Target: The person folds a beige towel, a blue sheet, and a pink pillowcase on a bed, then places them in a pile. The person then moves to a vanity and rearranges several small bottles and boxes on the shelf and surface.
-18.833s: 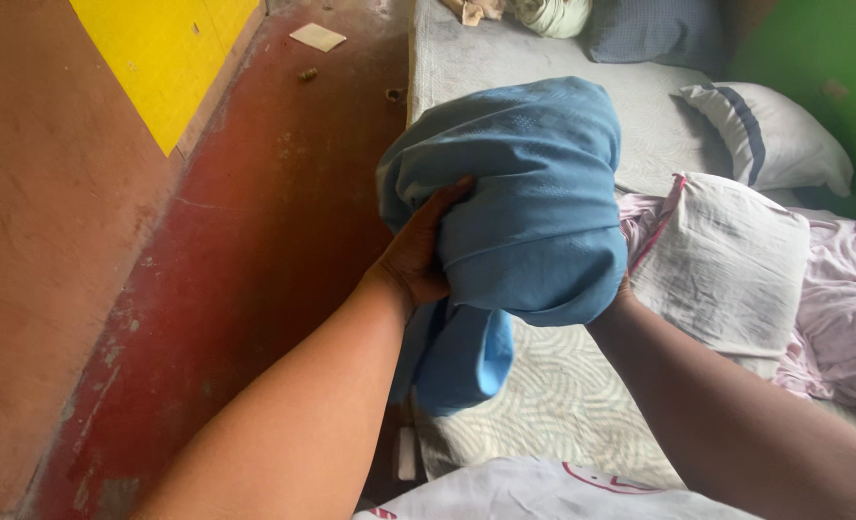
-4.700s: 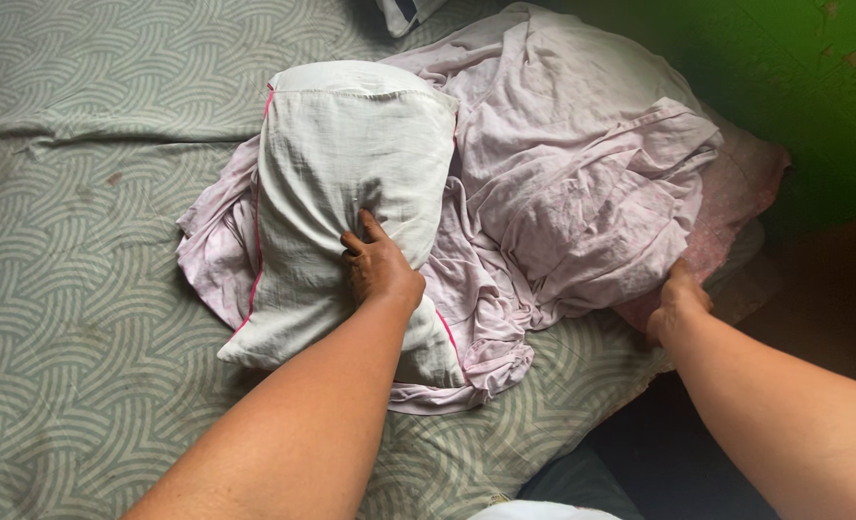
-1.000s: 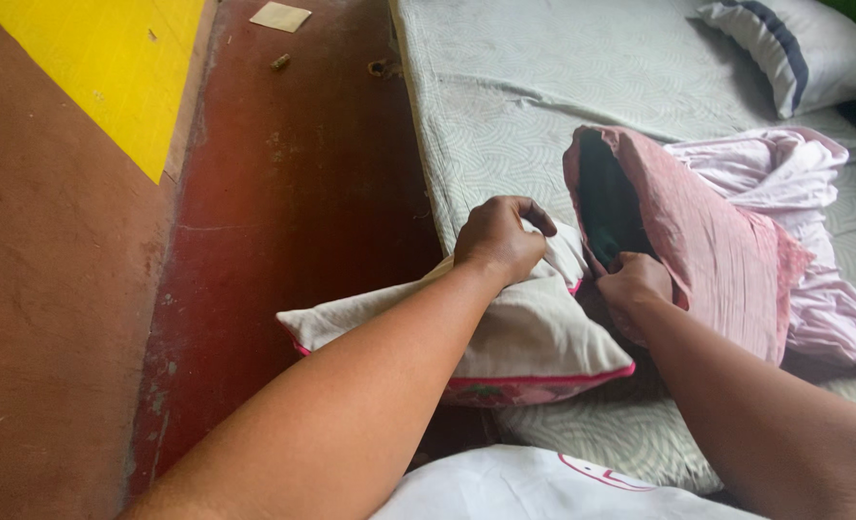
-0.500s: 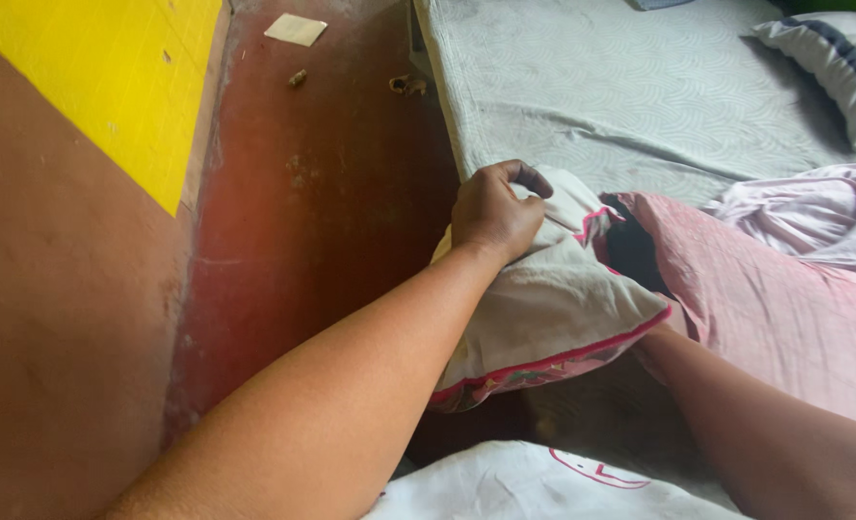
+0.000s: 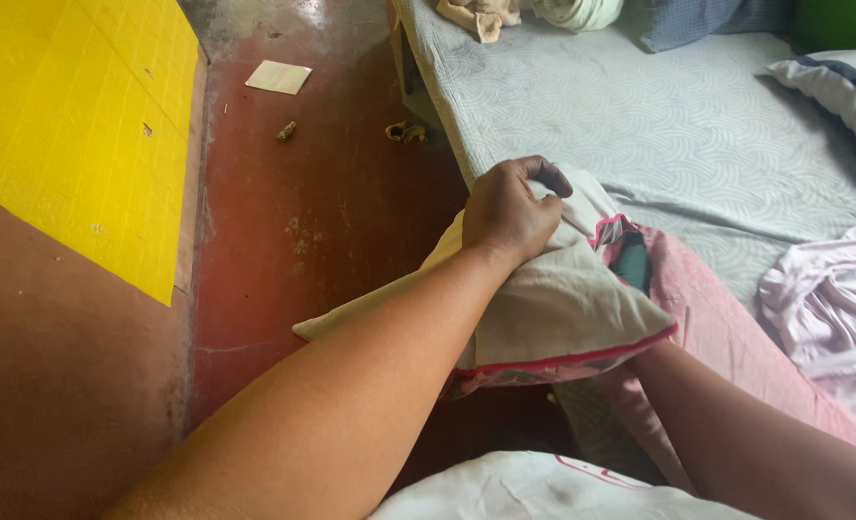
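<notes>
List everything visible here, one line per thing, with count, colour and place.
pillow: one, cream with pink piping, at the mattress edge, in the left hand's grip
pillowcase: one, pink, right of the pillow, its open mouth facing it
mattress: one, grey-green swirl pattern, upper right
striped pillow: one, white with a dark stripe, far right
lilac sheet: one, crumpled, right edge
blue cloth: one, top of the mattress
beige cloth: one, top centre
floor: dark red, centre
paper scrap: one, pale, on the floor
yellow panel: one, upper left
left hand: clenched on the pillow's top
right hand: hidden behind the pillow; only the forearm shows
</notes>
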